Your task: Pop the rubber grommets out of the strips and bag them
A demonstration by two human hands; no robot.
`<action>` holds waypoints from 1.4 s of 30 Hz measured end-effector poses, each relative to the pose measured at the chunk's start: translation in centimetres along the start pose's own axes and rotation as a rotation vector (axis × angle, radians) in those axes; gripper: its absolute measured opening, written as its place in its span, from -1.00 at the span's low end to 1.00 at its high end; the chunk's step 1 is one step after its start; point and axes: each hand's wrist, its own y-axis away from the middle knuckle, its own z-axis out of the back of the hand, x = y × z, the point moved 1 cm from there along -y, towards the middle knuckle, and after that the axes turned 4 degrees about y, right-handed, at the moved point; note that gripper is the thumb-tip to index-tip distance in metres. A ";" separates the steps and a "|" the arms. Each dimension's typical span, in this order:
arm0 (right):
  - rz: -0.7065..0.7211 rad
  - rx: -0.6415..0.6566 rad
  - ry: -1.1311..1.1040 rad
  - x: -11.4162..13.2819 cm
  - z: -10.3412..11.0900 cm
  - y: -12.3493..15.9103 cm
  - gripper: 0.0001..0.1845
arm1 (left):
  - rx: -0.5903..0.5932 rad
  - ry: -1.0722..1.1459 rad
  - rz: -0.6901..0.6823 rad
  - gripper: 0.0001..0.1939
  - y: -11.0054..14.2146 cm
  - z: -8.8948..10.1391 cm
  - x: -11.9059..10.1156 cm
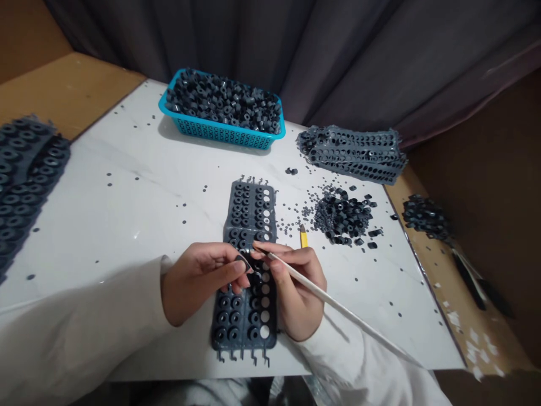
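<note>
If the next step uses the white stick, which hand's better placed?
Right hand, most likely: it grips the white stick, whose end is close to the small dark piece. The left hand is occupied pinching that piece.

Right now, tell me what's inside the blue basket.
The blue basket holds many small dark pieces, some showing a round hole. The top layer covers whatever lies deeper and the basket's floor.

Sheet (243, 322) dark grey, ring-patterned in rows; stick (333, 302) white; basket (224, 135) turquoise, grid-patterned; table (147, 211) white, faintly veined.
</note>
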 end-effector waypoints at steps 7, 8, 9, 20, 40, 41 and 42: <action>-0.073 0.107 -0.164 0.7 0.1 -0.1 -0.97 | -0.043 0.004 0.025 -0.64 -0.3 0.0 -0.1; -0.075 0.123 -0.177 0.7 0.1 -0.1 -0.97 | -0.041 0.003 0.025 -0.64 -0.3 0.1 -0.1; -0.077 0.136 -0.185 0.6 0.1 -0.1 -0.98 | -0.041 0.001 0.024 -0.64 -0.3 0.1 -0.1; -0.005 0.158 -0.157 0.4 0.0 -0.3 -0.94 | -0.030 0.019 0.034 -0.64 -0.4 0.0 0.0; 0.098 0.113 0.049 -0.2 0.3 0.9 -0.82 | -0.033 0.000 0.027 -0.65 -0.5 0.1 0.2; 0.101 0.110 0.060 -0.2 0.3 0.9 -0.82 | -0.030 0.000 0.026 -0.65 -0.5 0.1 0.3; 0.105 0.107 0.072 -0.2 0.3 0.9 -0.82 | -0.028 -0.001 0.024 -0.64 -0.5 0.1 0.3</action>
